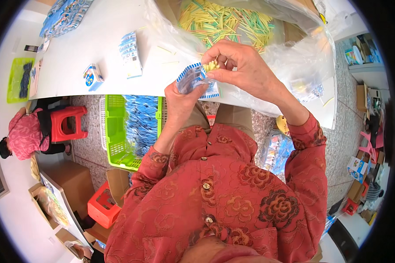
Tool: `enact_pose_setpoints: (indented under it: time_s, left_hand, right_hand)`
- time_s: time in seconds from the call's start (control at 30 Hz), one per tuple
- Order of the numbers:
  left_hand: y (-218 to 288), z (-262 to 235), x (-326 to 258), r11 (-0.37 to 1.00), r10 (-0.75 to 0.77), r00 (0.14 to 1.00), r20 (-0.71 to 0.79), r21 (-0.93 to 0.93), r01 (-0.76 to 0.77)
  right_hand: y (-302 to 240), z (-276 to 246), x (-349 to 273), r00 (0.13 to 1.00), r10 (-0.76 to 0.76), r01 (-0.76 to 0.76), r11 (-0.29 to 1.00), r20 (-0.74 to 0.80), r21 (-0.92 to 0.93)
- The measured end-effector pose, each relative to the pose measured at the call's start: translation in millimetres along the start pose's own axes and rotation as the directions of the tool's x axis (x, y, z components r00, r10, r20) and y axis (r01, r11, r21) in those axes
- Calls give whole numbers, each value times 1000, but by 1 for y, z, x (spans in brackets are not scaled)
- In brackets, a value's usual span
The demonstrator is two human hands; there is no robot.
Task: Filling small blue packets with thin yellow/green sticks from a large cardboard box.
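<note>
My right hand (pixel 248 65) pinches the yellow stick bundle (pixel 211 66) at the right edge of the blue-white packet (pixel 191 78), which my left hand (pixel 180 100) clamps.

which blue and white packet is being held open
The packet in the left hand, with the right hand holding pale yellow sticks at its opening; the packets to its left rest on the white table.

Barcode (pixel 198 74): blue-striped packet (pixel 189 81) | print: blue-white pack (pixel 92 77) | wording: too small to read
</note>
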State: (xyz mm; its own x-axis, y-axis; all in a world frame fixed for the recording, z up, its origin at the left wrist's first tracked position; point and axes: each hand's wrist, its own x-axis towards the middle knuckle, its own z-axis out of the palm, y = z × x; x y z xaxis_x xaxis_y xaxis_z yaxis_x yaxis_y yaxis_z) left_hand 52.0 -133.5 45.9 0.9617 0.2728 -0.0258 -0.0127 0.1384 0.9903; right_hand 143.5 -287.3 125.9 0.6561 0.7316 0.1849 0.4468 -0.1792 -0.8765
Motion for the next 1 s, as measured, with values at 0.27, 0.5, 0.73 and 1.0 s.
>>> enact_pose_setpoints:
  time_s: [0.27, 0.5, 0.73, 1.0]
  left_hand:
    - [9, 0, 0, 998, 6, 1000, 8, -67, -6]
    - [14, -2, 2, 996, 3, 1000, 29, -90, 0]
    - [15, -3, -1, 997, -19, 996, 89, -74, 26]
    - [3, -10, -4, 965, -36, 999, -40, -260, 25]
  right_hand:
    - [-1, -11, 0, 997, 58, -56, 998, -47, 42]
    - [33, 1, -11, 999, 0, 12, 969, -52, 248]
    - [37, 11, -14, 992, 63, -22, 940, -109, 340]
    - [37, 12, -17, 985, 49, 34, 886, -165, 463]
